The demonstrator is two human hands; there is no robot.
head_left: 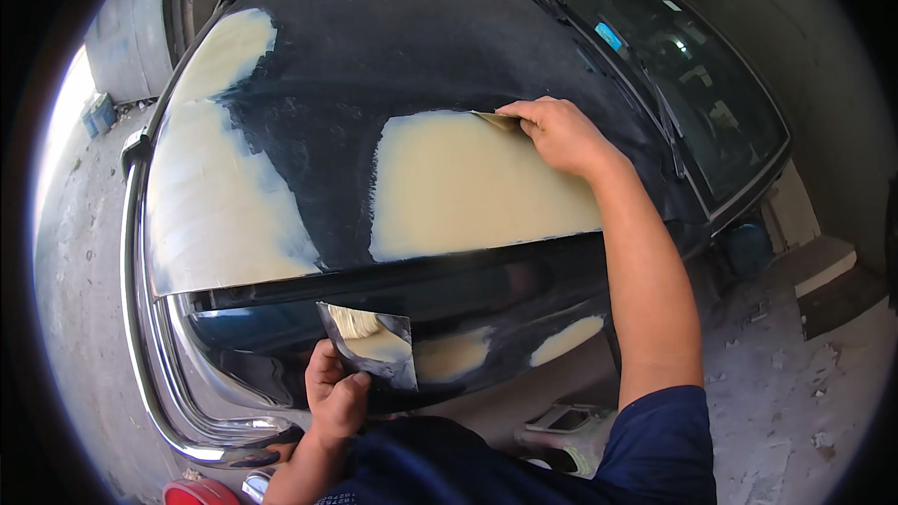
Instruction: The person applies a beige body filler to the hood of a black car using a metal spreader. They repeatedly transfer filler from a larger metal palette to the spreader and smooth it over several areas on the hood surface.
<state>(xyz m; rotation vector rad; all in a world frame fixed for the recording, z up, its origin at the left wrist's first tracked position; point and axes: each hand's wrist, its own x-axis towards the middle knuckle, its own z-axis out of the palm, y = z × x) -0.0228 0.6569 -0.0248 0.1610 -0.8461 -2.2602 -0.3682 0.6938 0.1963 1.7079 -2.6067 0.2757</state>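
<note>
My right hand [561, 136] pinches a thin, flat filler spreader [498, 121], its edge against the far border of a cream filler patch [477, 192] on the black car hood [383, 23]. Below the hood's near edge, my left hand [339, 396] grips a square mixing plate [398, 367] by its lower left corner. A dollop of cream filler [355, 323] lies on that plate. Toward the front of the hood, a second, larger cream filler area [220, 215] reaches the chrome-edged nose. Smaller cream patches [566, 341] mark the fender under my right arm.
A chrome bumper bar [136, 252] curves around the car's front at left. The windshield [687, 65] with its wipers rises at right. A red tub [199, 493] stands on the floor at lower left, and a blue container [98, 115] sits by the far-left wall.
</note>
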